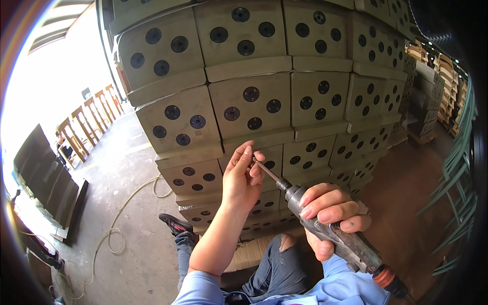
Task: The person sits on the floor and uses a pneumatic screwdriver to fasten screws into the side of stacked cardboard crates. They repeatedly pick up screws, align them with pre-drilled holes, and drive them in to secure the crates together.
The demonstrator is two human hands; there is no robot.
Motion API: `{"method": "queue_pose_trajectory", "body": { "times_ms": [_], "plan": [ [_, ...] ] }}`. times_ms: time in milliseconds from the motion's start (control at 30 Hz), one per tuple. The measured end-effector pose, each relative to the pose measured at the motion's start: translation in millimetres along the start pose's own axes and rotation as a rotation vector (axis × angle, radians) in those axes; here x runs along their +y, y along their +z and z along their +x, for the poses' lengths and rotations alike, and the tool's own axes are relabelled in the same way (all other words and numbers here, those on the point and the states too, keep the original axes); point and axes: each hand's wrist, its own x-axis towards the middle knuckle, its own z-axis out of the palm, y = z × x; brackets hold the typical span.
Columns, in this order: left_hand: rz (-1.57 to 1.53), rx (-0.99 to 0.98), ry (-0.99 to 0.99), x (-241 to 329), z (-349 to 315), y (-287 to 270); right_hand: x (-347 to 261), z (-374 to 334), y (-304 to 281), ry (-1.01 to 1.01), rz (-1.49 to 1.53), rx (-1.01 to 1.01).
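My right hand (333,211) is wrapped round a worn grey pneumatic screwdriver (351,248), with an orange ring near its tail end. Its long thin bit (268,171) slants up and left toward my left hand (243,175). The fingers of that hand are pinched together at the bit's tip. Something small and dark shows there, too small to name. Behind both hands rises a tall stack of brown cardboard boxes (251,81), each face set with several round black discs (251,94).
A pale hose (109,233) snakes over the grey concrete floor at the left. Beyond it stand a leaning dark panel (46,173) and a row of wooden frames (92,114). Green strips (460,152) hang at the far right, near stacked curved wooden parts (446,76).
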Motion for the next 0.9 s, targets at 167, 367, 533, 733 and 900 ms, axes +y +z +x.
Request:
{"method": "queue_pose_trajectory", "body": {
  "times_ms": [167,367,533,733,900],
  "plan": [
    [0.084,-0.094,-0.041,5.7,7.4,0.7,-0.6,2.0,-1.1,0.007,-0.013,0.063],
    [0.151,-0.133,-0.085,11.5,13.2,-1.4,6.1,3.2,-11.9,-0.078,0.006,-0.023],
    [0.163,-0.167,-0.125,11.2,17.8,0.8,7.0,11.9,-20.7,-0.079,0.038,-0.158],
    [0.094,-0.142,-0.143,1.9,30.4,18.9,13.0,18.8,-15.5,-0.134,-0.054,-0.220],
    [0.021,-0.120,-0.175,-12.4,63.4,44.3,24.9,32.6,-22.5,-0.115,-0.271,-0.346]
  ]
}}
